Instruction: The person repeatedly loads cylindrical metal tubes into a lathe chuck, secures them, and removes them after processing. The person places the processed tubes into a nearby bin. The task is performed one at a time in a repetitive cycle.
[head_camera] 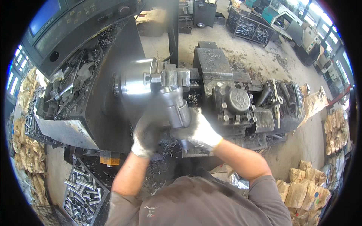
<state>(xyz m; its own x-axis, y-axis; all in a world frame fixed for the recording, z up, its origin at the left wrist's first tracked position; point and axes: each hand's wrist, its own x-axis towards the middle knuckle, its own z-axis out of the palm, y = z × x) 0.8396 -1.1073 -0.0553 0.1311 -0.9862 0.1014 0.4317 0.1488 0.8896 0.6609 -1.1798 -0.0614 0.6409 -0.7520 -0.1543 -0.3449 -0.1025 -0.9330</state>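
Note:
In front of me is a lathe chuck (138, 79), a bright steel cylinder with stepped jaws (176, 76) on its right face. My right hand (198, 131), in a white knit glove with a grey palm, wraps the lower end of a grey cylindrical metal piece (178, 107) with a slotted side. The piece stands tilted just below the jaws; whether it touches them is unclear. My left hand (150, 130), gloved alike, is against or close to the left side of this piece, below the chuck. Motion blur hides its fingers.
Right of the chuck sits a bolted tool post (237, 101); tools lie on the bed beyond (280, 96). A chip-strewn tray (68, 82) holds tools at left, under the control panel (65, 28). Cut metal tubes fill a crate (83, 195) lower left. Wrapped bundles (302, 186) stand lower right.

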